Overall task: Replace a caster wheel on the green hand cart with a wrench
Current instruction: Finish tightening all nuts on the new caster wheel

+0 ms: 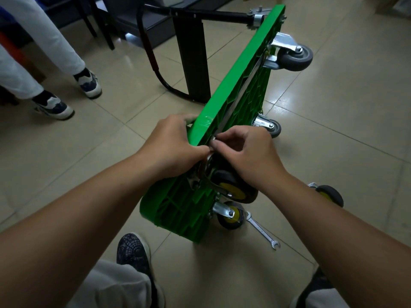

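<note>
Head view: green cart [233, 90] stands on its edge on the floor. Left hand [175, 143] clasps its upper rim; right hand [246, 154] pinches a small metal part at the rim, just above a yellow-hubbed caster [235, 185]. Five casters show, four mounted and one loose [329, 194]. One wrench [262, 230] lies on the tiles, untouched.

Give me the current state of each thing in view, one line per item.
Green hand cart: tipped on its edge, underside facing right.
Left hand: gripping the cart's upper edge.
Right hand: fingers pinched at the caster mounting; what they hold is hidden.
Yellow-hub caster: against the cart's underside, below the hands.
Wrench: lying on the floor, unheld.
Loose caster: on the floor, apart from the cart.
</note>
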